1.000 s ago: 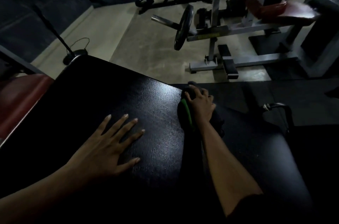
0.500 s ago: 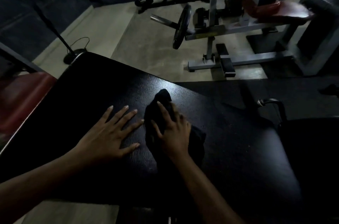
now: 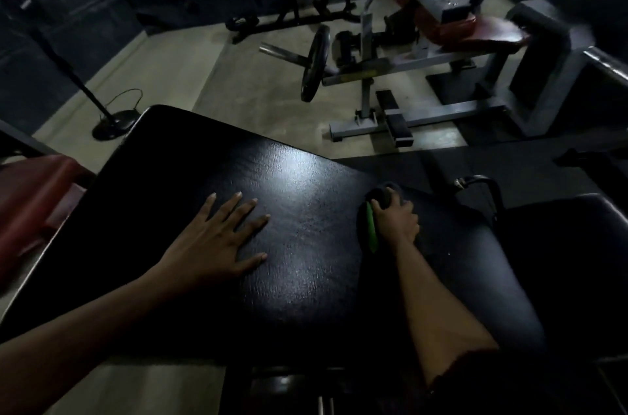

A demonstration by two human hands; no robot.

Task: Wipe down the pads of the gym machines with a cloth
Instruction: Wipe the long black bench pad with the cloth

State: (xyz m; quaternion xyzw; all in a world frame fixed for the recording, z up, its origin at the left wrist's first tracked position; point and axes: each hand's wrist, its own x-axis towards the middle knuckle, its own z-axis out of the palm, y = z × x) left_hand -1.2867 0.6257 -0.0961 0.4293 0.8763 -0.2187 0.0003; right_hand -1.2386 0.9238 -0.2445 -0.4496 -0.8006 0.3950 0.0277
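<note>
A dark cloth (image 3: 371,229) with a green stripe is held in the right hand (image 3: 394,224). The fingers are curled over the bunched fabric, so this grip is closed on the cloth. The cloth is pressed against the right edge of the black pad (image 3: 306,278), at about 3 o'clock from the pad's middle. The left hand (image 3: 210,244) is laid flat on the pad at about 9 o'clock from the cloth, well apart from it. Its fingers are straight and spread, so its grip is open and nothing is held. A sheen of light is seen on the pad between the two hands. A red pad (image 3: 30,203) lies just beside the black pad at 9 o'clock. At 12 o'clock, on the floor (image 3: 255,98), a grey machine (image 3: 424,122) carrying a weight plate (image 3: 316,69) is seen, well apart from the pad.
</note>
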